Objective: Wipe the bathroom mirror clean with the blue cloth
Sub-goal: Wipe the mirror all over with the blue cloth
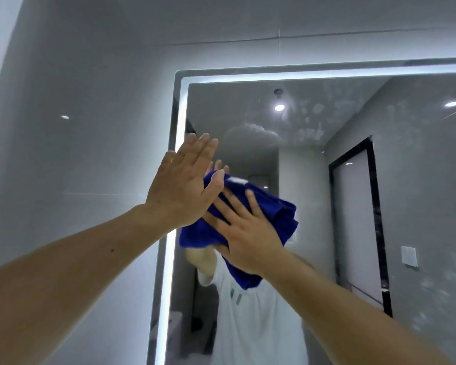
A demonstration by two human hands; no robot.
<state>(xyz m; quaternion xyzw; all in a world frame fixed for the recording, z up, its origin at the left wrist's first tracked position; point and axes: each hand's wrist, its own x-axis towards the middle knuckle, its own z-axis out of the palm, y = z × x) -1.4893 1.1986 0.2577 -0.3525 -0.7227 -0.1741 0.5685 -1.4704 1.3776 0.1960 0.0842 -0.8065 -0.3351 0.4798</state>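
A wall mirror (406, 206) with a lit white border fills the right half of the view. Cloudy smudges mark its upper middle and right side. A bunched blue cloth (277, 214) lies against the glass near the mirror's left edge. My right hand (245, 233) presses flat on the cloth with straight, spread fingers. My left hand (182, 180) is raised flat beside it, fingers straight and pointing up, over the cloth's upper left part and the lit left border. Part of the cloth is hidden behind both hands.
A glossy grey tiled wall (77, 154) lies left of and above the mirror. The glass reflects a person in a white shirt, a dark-framed door, a wall switch and ceiling lights.
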